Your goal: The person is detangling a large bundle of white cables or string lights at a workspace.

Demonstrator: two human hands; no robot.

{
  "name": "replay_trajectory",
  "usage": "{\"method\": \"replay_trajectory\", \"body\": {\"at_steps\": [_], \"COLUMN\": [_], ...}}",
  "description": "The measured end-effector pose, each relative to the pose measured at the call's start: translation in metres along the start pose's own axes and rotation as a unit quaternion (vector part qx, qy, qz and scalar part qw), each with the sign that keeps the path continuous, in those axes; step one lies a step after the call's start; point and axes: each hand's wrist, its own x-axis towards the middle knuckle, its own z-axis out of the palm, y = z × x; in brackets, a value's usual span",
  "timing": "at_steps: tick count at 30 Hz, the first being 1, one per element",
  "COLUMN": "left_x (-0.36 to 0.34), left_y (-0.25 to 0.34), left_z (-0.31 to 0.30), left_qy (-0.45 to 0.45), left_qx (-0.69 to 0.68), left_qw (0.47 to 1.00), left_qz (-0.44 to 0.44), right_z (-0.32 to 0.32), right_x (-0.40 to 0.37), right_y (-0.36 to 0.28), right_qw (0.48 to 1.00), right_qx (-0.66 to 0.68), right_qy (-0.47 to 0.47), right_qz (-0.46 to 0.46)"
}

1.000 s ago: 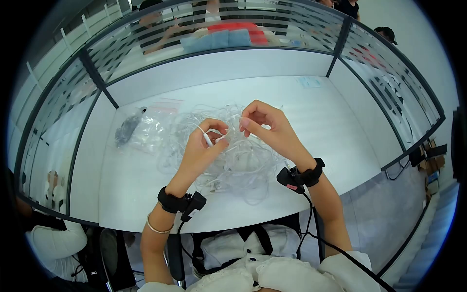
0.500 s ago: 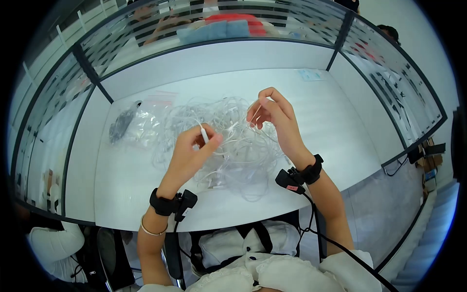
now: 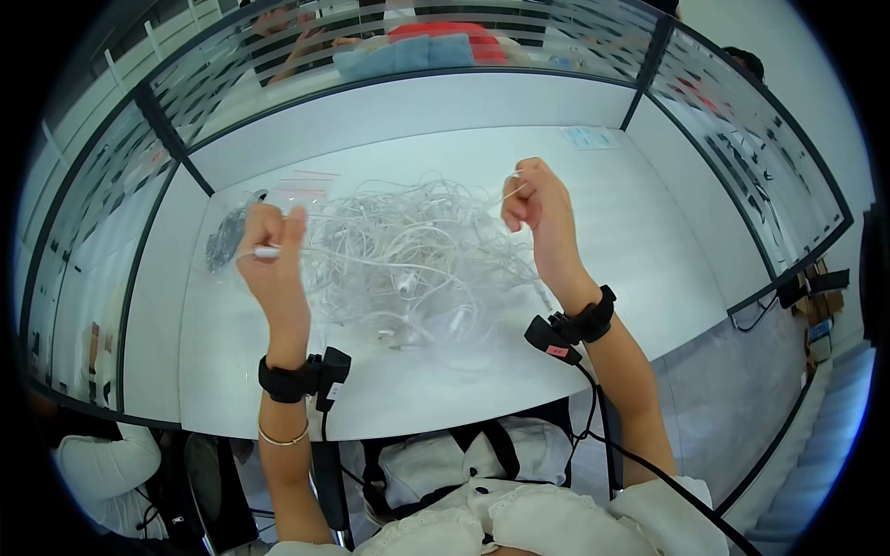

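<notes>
A tangled heap of thin white cables (image 3: 417, 236) covers the middle of the table. At its left side, my left hand (image 3: 273, 250) is closed around a white cable that has a small white plug or control piece (image 3: 267, 252) on it. Strands run from that hand across the top of the heap. Raised above the heap's right side, my right hand (image 3: 540, 208) is closed with its fingers curled on a thin white cable (image 3: 510, 193). A metal-tipped connector (image 3: 544, 295) lies near my right wrist.
A clear plastic bag (image 3: 301, 190) and a bundle of dark grey cable (image 3: 225, 243) lie at the left. At the back right is a pale blue packet (image 3: 590, 138). Low partitions (image 3: 408, 102) enclose the table. Black wrist devices (image 3: 553, 341) trail cords.
My left hand has moved left, away from the middle, drawing cable strands out across the heap. My right hand has shifted slightly right and its fingers have curled in more.
</notes>
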Motion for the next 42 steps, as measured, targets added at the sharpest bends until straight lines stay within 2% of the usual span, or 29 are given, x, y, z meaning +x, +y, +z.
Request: {"method": "replay_trajectory", "body": {"at_steps": [3, 7, 14, 18, 21, 25, 30, 32, 35, 37, 38, 41, 42], "left_x": [0.009, 0.008, -0.009, -0.017, -0.015, -0.001, 0.014, 0.010, 0.013, 0.020, 0.023, 0.019, 0.017], "left_y": [-0.008, -0.010, 0.002, -0.001, -0.003, -0.021, -0.028, -0.020, -0.007, -0.006, -0.023, -0.012, -0.010], "left_z": [-0.007, -0.001, 0.015, 0.019, 0.018, 0.004, -0.015, -0.016, -0.019, -0.026, -0.034, -0.027, -0.021], "left_qy": [0.043, -0.006, -0.277, -0.321, -0.279, -0.184, -0.390, -0.381, -0.364, -0.368, -0.315, -0.220, -0.186], "left_qx": [-0.074, -0.124, -0.105, -0.059, -0.051, -0.075, 0.050, 0.024, -0.023, -0.044, 0.071, 0.232, 0.276], "left_qw": [0.996, 0.990, 0.940, 0.917, 0.926, 0.952, 0.878, 0.883, 0.887, 0.885, 0.914, 0.935, 0.939], "left_qz": [-0.024, -0.067, -0.171, -0.228, -0.248, -0.234, -0.272, -0.272, -0.283, -0.284, -0.246, -0.153, -0.088], "right_z": [-0.010, -0.012, -0.007, -0.009, -0.011, -0.016, -0.018, -0.015, -0.024, -0.017, -0.016, -0.016, -0.015], "right_x": [0.007, 0.010, 0.007, 0.008, 0.007, 0.009, 0.010, 0.009, 0.012, 0.009, 0.008, 0.006, 0.005], "right_y": [-0.002, -0.003, -0.011, -0.009, -0.009, -0.009, -0.011, -0.013, -0.009, -0.013, -0.016, -0.018, -0.022], "right_qw": [0.999, 0.998, 0.998, 0.998, 0.999, 0.996, 0.996, 0.996, 0.995, 0.990, 0.987, 0.989, 0.991], "right_qx": [0.031, 0.058, 0.029, 0.028, 0.037, 0.067, 0.054, 0.056, 0.101, 0.142, 0.156, 0.135, 0.118], "right_qy": [0.021, 0.026, -0.049, -0.059, -0.026, 0.043, 0.049, 0.052, -0.016, -0.013, -0.022, -0.036, -0.042], "right_qz": [-0.011, -0.020, 0.002, -0.006, -0.020, -0.043, -0.055, -0.050, -0.007, 0.023, 0.042, 0.051, 0.049]}}
